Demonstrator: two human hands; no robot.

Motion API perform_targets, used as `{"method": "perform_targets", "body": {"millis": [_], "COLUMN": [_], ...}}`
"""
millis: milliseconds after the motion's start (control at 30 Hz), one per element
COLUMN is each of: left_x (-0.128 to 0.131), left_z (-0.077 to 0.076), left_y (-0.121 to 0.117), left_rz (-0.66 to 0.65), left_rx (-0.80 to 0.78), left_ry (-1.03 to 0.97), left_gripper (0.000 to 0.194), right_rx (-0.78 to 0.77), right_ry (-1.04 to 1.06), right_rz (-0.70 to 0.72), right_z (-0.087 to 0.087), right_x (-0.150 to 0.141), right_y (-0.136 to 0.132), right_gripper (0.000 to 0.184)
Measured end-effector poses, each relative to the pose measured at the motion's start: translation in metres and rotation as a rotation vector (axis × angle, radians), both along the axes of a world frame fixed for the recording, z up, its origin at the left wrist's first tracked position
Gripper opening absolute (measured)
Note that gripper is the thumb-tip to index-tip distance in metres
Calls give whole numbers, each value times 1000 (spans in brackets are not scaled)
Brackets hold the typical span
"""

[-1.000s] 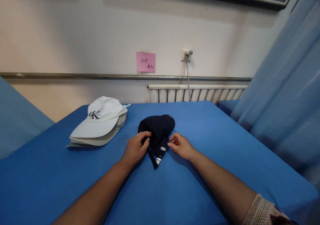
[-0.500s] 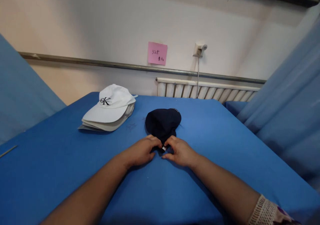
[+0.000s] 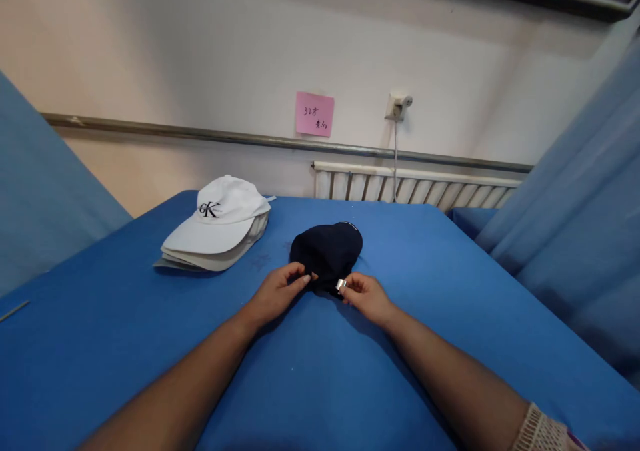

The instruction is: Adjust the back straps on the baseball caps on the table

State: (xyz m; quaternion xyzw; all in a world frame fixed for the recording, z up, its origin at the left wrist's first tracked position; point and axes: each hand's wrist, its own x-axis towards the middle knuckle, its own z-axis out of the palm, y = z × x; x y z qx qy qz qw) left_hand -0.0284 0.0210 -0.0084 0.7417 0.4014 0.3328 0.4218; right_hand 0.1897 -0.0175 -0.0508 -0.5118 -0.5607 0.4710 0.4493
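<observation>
A dark navy cap (image 3: 327, 249) lies on the blue table, its back edge towards me. At the near left edge of the cap, my left hand (image 3: 277, 292) is closed in a pinch on the dark fabric or strap. My right hand (image 3: 366, 296) pinches a small shiny metal buckle (image 3: 341, 284) at the cap's near right edge. The fingertips of the two hands are a short way apart, with dark cloth between them. What lies inside the cap is hidden.
Several stacked caps, a white cap (image 3: 220, 214) with black letters on top, sit at the left of the blue table (image 3: 310, 384). A thin stick (image 3: 14, 311) lies at the far left. Blue curtains (image 3: 570, 237) hang on both sides. A radiator (image 3: 415, 184) stands behind.
My hands have moved apart at the cap's near edge. The metal buckle now shows in my right fingers. The stacked caps have not been touched.
</observation>
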Motion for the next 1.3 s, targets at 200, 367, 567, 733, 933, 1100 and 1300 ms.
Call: {"method": "perform_targets", "body": {"millis": [200,367,567,733,933,1100,1300], "left_x": [-2,-15,-25,-23,-16,-8,-19], "left_z": [16,31,37,43,46,44,31], "left_y": [1,3,7,3,-15,-20,3], "left_rz": [175,314,367,245,-14,-91,31], "left_rx": [-201,-284,-321,-292,-249,-24,129], "left_ry": [-412,-681,-859,-870,-438,-17,117], "left_gripper": [24,21,14,11,14,31,15], "right_rx": [-151,-205,-255,-184,18,75,69], "right_ry": [399,596,783,757,248,-85,-165], "right_rz": [-33,-65,-195,-194,-182,-122,-129], "right_z": [7,7,7,13,10,-2,-6], "right_x": [11,16,31,35,28,26,31], "right_y": [5,5,10,8,7,9,12], "right_gripper": [31,30,21,23,24,20,22]}}
